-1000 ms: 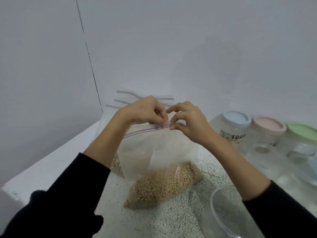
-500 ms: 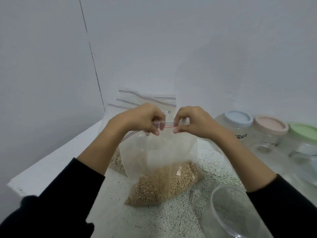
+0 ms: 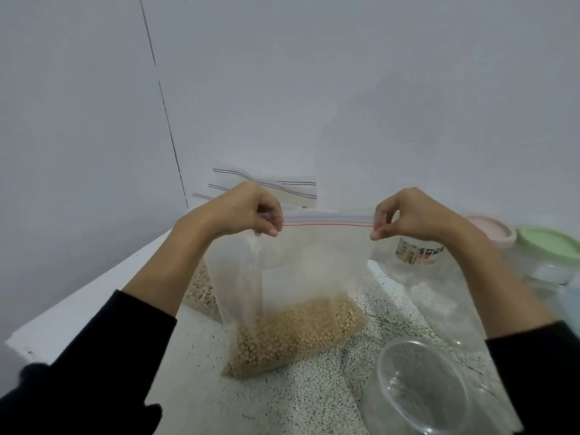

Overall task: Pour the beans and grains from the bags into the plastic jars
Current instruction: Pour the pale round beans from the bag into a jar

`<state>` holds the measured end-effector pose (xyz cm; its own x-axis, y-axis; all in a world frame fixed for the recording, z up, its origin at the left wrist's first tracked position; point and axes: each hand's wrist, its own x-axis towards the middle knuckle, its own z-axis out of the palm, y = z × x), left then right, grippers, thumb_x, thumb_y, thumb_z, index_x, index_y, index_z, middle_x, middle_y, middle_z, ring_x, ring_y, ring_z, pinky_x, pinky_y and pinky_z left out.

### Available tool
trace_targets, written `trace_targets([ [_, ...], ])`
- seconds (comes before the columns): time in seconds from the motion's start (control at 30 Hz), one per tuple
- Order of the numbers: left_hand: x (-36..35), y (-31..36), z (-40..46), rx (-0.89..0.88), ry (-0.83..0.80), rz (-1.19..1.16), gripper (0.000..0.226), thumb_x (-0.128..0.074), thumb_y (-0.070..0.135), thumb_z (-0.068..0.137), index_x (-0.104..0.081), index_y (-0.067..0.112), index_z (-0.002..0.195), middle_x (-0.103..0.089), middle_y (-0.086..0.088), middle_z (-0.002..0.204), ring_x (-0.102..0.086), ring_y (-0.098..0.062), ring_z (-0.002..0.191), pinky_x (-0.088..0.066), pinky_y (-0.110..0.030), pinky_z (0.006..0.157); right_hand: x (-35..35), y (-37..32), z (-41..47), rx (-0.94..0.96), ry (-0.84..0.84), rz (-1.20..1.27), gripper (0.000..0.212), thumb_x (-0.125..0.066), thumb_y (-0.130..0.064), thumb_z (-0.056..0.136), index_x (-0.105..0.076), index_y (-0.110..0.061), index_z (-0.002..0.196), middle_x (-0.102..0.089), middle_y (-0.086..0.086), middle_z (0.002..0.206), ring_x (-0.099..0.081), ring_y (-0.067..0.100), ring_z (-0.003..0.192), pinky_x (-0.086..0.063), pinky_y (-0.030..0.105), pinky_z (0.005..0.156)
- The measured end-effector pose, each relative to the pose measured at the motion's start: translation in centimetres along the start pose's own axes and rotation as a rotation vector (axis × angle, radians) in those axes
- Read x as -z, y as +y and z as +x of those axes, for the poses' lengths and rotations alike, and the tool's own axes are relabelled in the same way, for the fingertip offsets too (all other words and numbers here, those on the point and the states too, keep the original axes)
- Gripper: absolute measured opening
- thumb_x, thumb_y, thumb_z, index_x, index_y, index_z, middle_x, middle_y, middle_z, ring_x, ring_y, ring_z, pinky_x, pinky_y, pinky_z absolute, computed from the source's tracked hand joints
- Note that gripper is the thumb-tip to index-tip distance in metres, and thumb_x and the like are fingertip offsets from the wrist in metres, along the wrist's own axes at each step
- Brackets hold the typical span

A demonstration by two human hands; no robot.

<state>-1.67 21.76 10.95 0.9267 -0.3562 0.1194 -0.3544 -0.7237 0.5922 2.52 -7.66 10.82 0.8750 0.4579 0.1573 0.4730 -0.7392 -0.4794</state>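
1. Bag point(image 3: 292, 277) of beans, clear plastic with a zip strip marked by a red line and a blue line, stands upright at the middle of the counter point(image 3: 314, 397) in front of you, its bottom resting on the speckled surface.
2. Beans point(image 3: 292, 337), round and tan, fill only the lowest part of the bag; the plastic above them is slack.
3. Your left hand point(image 3: 248, 211) has a narrow grip: thumb and curled fingers pinch the left end of the zip strip.
4. Your right hand point(image 3: 408, 215) pinches the right end of the same strip in the same way, so the top edge is stretched level between the two hands, which are well apart.
5. Whether the zip is parted or sealed you cannot tell from the head view.
6. An open clear jar point(image 3: 420, 387) stands near you at the right of the bag, mouth up, with nothing visible inside.
7. Behind your right hand stands a clear jar with a printed label point(image 3: 419, 251); beside it are a pink lid point(image 3: 489, 233) and a green lid point(image 3: 549, 243) on further jars.
8. More zip bags point(image 3: 266, 183) lean against the wall behind the held one, and one with paler grain point(image 3: 202, 290) shows just beside your left forearm.
9. Your black sleeves cover the near corners of the counter.
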Motion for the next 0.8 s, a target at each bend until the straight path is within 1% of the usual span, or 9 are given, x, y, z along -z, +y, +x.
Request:
trace_targets([
  [0.07, 0.2, -0.2, -0.1, 0.009, -0.015, 0.073, 0.025, -0.081, 0.0, 0.069, -0.068, 0.022, 0.074, -0.054, 0.011, 0.057, -0.056, -0.016, 0.066, -0.046, -0.024, 0.066, -0.2, 0.2, 0.1, -0.002, 0.04, 0.026, 0.019, -0.084, -0.02, 0.068, -0.068, -0.018, 0.058, -0.068, 0.012, 0.068, -0.057, 0.016, 0.066, -0.043, 0.029, 0.068],
  [0.13, 0.6, -0.7, -0.6, 0.04, -0.025, 0.067, 0.034, -0.083, 0.002, 0.067, -0.066, 0.032, 0.068, -0.051, 0.003, 0.061, -0.057, -0.033, 0.078, -0.049, -0.036, 0.073, -0.1, 0.6, 0.3, -0.012, 0.045, 0.068, 0.018, -0.083, -0.02, 0.069, -0.069, -0.013, 0.061, -0.068, 0.018, 0.073, -0.056, 0.018, 0.069, -0.04, 0.029, 0.069],
  [0.2, 1.1, -1.4, -1.5, 0.065, -0.023, 0.062, 0.042, -0.082, 0.0, 0.066, -0.062, 0.037, 0.059, -0.056, -0.012, 0.069, -0.059, -0.038, 0.084, -0.051, -0.046, 0.077, -0.2, 1.1, 0.3, -0.045, 0.049, 0.115, 0.016, -0.083, -0.019, 0.069, -0.071, -0.01, 0.063, -0.066, 0.025, 0.078, -0.054, 0.021, 0.071, -0.037, 0.031, 0.071],
  [0.27, 1.8, -2.4, -2.3, 0.111, 0.009, 0.086, 0.036, -0.083, 0.003, 0.065, -0.062, 0.031, 0.058, -0.06, -0.016, 0.074, -0.058, -0.033, 0.077, -0.049, -0.042, 0.073, -0.3, 1.4, 0.4, -0.091, 0.061, 0.15, 0.014, -0.083, -0.017, 0.069, -0.072, -0.01, 0.064, -0.065, 0.028, 0.083, -0.052, 0.021, 0.073, -0.035, 0.031, 0.072],
  [0.33, 2.8, -3.7, -3.1, 0.164, 0.073, 0.086, 0.027, -0.086, 0.008, 0.065, -0.062, 0.021, 0.061, -0.06, -0.009, 0.069, -0.053, -0.021, 0.068, -0.044, -0.034, 0.069, -0.5, 1.6, 0.3, -0.128, 0.072, 0.189, 0.011, -0.082, -0.015, 0.07, -0.073, -0.011, 0.065, -0.066, 0.028, 0.087, -0.051, 0.02, 0.075, -0.034, 0.032, 0.072],
  [0.5, 3.4, -4.7, -4.5, 0.23, 0.151, -0.035, 0.02, -0.085, 0.01, 0.066, -0.066, 0.004, 0.071, -0.065, -0.013, 0.071, -0.058, -0.011, 0.066, -0.044, -0.009, 0.059, -0.7, 1.4, 0.3, -0.13, 0.085, 0.194, 0.012, -0.082, -0.014, 0.07, -0.073, -0.006, 0.07, -0.067, 0.026, 0.088, -0.051, 0.019, 0.078, -0.036, 0.031, 0.07],
  [0.6, 3.3, -4.1, -4.5, 0.206, 0.146, -0.126, 0.015, -0.079, 0.007, 0.075, -0.067, -0.002, 0.077, -0.071, -0.014, 0.074, -0.062, -0.008, 0.066, -0.048, -0.009, 0.063, -0.5, 1.5, 0.4, -0.163, 0.035, 0.143, 0.013, -0.08, -0.015, 0.072, -0.072, -0.005, 0.075, -0.07, 0.016, 0.089, -0.057, 0.019, 0.082, -0.04, 0.023, 0.069],
  [0.67, 3.4, -3.7, -4.5, 0.189, 0.159, -0.131, 0.013, -0.076, 0.006, 0.078, -0.067, -0.003, 0.075, -0.07, -0.008, 0.066, -0.062, -0.006, 0.063, -0.048, -0.01, 0.061, -0.4, 0.9, 0.1, -0.145, -0.003, 0.11, 0.012, -0.077, -0.021, 0.077, -0.072, -0.011, 0.081, -0.069, 0.005, 0.102, -0.059, 0.02, 0.095, -0.041, 0.024, 0.075],
  [0.8, 3.1, -2.8, -4.3, 0.149, 0.179, -0.09, 0.014, -0.077, 0.009, 0.078, -0.067, 0.001, 0.07, -0.068, -0.004, 0.06, -0.058, -0.004, 0.058, -0.042, -0.018, 0.058, -0.9, -3.6, -0.1, 0.075, 0.038, 0.119, 0.018, -0.071, -0.041, 0.077, -0.072, -0.025, 0.086, -0.055, -0.014, 0.123, -0.047, 0.003, 0.116, -0.028, 0.024, 0.096],
])
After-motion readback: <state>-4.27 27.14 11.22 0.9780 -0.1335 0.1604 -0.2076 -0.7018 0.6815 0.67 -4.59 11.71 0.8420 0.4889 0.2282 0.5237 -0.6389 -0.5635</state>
